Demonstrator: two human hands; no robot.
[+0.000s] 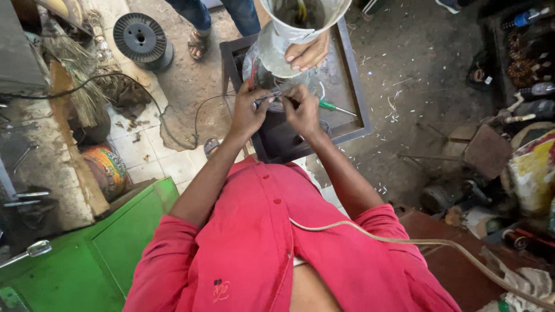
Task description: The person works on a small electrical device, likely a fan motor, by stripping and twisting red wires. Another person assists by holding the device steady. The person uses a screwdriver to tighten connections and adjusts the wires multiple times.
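Over a dark square metal tray table (352,110), the left hand (247,112) and the right hand (302,110) pinch thin wires against the lower part of a pale metal appliance housing (272,55). Another person's hand (309,55) steadies that housing from the far side. A green-handled screwdriver (334,107) lies just beside the right hand, and a black plastic wire spool (140,38) sits on the floor well apart.

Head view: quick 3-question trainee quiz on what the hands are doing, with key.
1. True or false: both of the person's hands work on the wires at the base of the pale appliance body.
2. Whose hand grips the appliance body: A the person's own, B another person's?
3. What green-handled tool lies on the dark tray?

Key
1. True: left hand and right hand meet at the wires.
2. B.
3. A screwdriver on the tray.
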